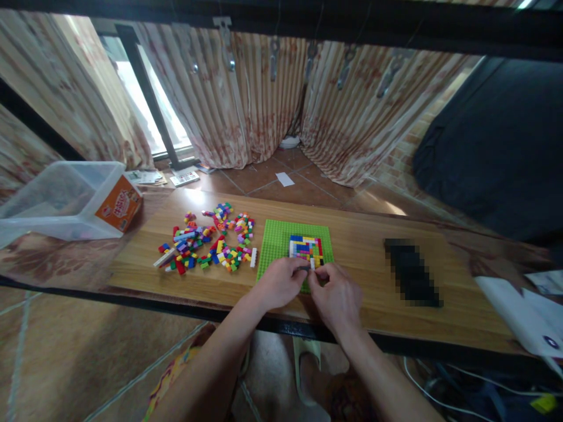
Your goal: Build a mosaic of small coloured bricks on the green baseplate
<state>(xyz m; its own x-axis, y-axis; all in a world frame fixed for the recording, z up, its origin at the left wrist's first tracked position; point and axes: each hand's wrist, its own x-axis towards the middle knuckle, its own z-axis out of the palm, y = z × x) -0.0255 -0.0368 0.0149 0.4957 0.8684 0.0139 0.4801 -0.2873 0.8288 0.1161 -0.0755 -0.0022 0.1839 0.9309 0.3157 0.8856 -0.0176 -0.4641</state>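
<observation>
Both hands meet over the near part of a green baseplate (275,243) on the wooden table. Built up on it is a square of colourful building bricks (303,246), with blue, white, red and yellow pieces along its edges. My left hand (281,284) is closed, thumb and forefinger pinching what looks like a small dark grey brick (303,268). Close beside it, my right hand (338,296) is closed with its fingertips together at the near edge of the square. A small white brick (312,264) shows between the two hands; what the right fingertips grip is hidden.
Loose building bricks (189,249) lie in a spread pile left of the baseplate. A clear plastic box (65,199) with an orange label stands at the far left. To the right is a dark, pixelated object (413,272). White papers (519,310) lie at the right edge.
</observation>
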